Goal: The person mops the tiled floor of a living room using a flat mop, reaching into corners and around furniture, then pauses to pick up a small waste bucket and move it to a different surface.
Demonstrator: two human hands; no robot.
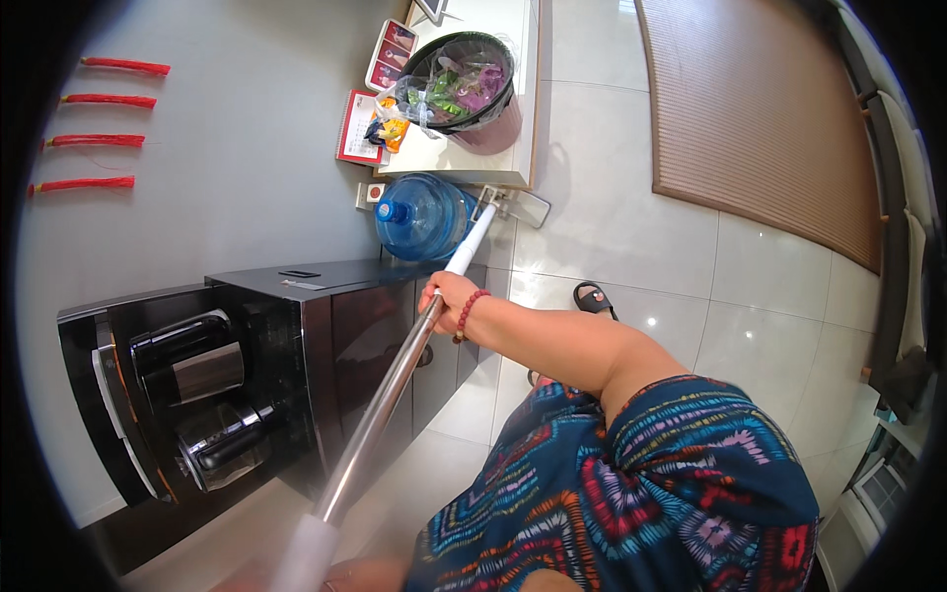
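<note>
A flat mop runs diagonally from the bottom edge up to the floor beside the blue water bottle. My right hand (447,300) is closed around the middle of its metal and white pole (381,414), with a red bead bracelet at the wrist. At the bottom edge my left hand (366,574) is blurred and partly cut off, wrapped around the white grip (305,551). The pale mop head (527,208) lies by the corner of a white cabinet (497,176). Close to it stands the large blue water bottle (425,214).
On the white cabinet stand a lined waste bin (484,137) holding leafy scraps, and a desk calendar (360,127). A dark water dispenser cabinet (370,333) with glass jugs is at left. A brown woven mat (762,111) and a dark sofa edge (891,177) lie right.
</note>
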